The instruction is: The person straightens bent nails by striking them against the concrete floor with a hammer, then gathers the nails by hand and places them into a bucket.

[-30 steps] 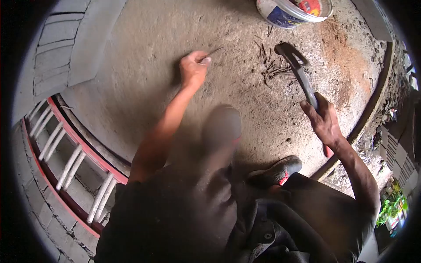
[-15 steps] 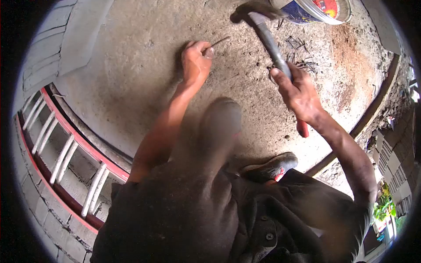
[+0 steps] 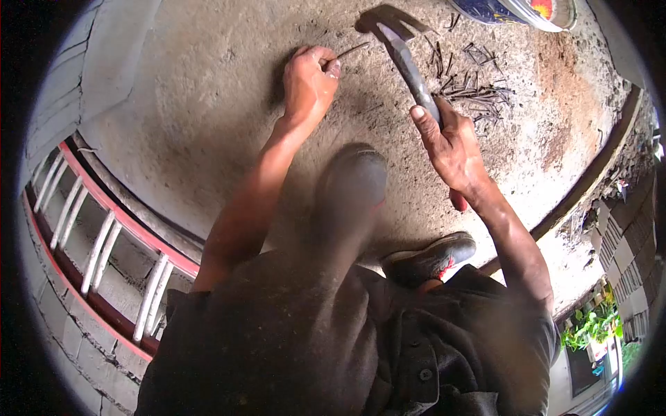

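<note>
My left hand (image 3: 310, 80) is closed near the concrete floor, pinching a dark nail (image 3: 354, 50) between thumb and fingers. The nail's free end points up and to the right. In my right hand (image 3: 452, 149) is a claw hammer (image 3: 409, 69), gripped around its handle with the thumb lying along it. The hammer's head is just right of the nail's tip; whether they touch I cannot tell. Several loose nails (image 3: 479, 97) lie scattered on the floor to the right of the hammer.
A bucket (image 3: 513, 12) stands at the top right. A red ladder with white rungs (image 3: 118, 215) lies at the left. My shoes (image 3: 430, 260) are on the floor below my hands. A long strip of wood (image 3: 590, 180) runs along the right edge, with a plant (image 3: 590, 326) beyond.
The hammer has moved left and its head is closer to the nail. My left hand keeps its pinch on the nail. The view has shifted slightly, showing more of the loose nails.
</note>
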